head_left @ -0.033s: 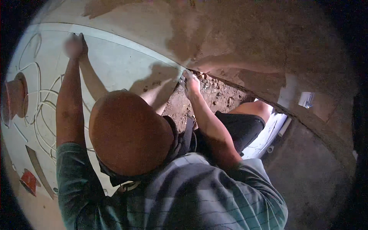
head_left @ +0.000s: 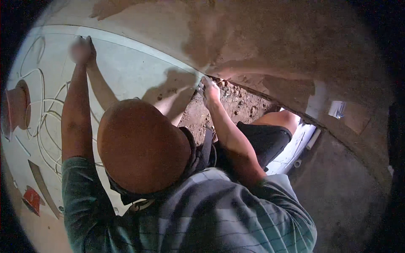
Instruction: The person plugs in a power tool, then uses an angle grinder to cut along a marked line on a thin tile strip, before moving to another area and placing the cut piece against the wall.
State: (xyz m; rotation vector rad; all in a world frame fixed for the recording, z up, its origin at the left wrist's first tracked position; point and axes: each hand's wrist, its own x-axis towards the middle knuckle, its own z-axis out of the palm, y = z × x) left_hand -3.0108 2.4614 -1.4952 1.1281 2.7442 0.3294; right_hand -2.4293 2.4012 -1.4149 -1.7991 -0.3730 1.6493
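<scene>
A long, narrow pale strip (head_left: 139, 47) runs along the foot of the wall, on the far edge of a large pale floor slab (head_left: 126, 76). My left hand (head_left: 82, 51) reaches to the strip's left part; a blur covers most of it, and its dark fingertips touch the edge there. At the strip's right end, my right hand (head_left: 209, 90) has its fingers bent around the corner, beside bare stony soil (head_left: 240, 101). The fingers look whitish and dusty. My bent knee (head_left: 143, 147) fills the middle and hides part of the slab.
Coiled white cable (head_left: 42, 122) lies at the left, beside a reddish round object (head_left: 17, 107) and a small red object (head_left: 31, 200). A brown wall (head_left: 270, 38) rises ahead. Right of my other knee (head_left: 287, 122) are short white pipes (head_left: 313, 139) and a wall box (head_left: 336, 109).
</scene>
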